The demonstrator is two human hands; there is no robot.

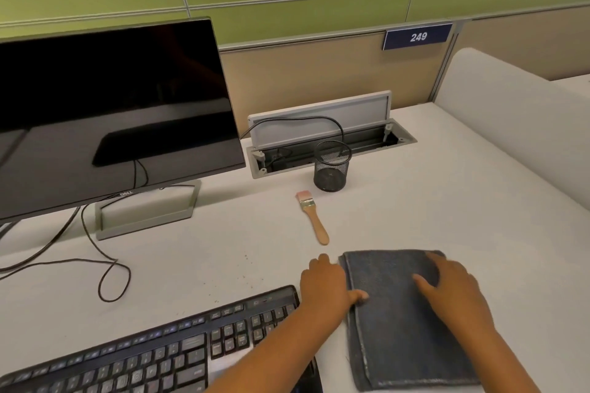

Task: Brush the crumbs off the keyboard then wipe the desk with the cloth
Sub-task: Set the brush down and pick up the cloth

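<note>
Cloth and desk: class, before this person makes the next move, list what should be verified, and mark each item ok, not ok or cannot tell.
1. Brush set aside on the desk, untouched: ok.
2. Both hands on the cloth: ok; left hand holds its left edge, right hand lies on top.
3. Cloth folded flat, ready to wipe: ok.
4. Keyboard free of crumbs: cannot tell.
5. Desk clean: not ok; dark specks lie beyond the keyboard.
6. Wiping path free: not ok; brush, mesh cup and a looped cable lie on the desk.
</note>
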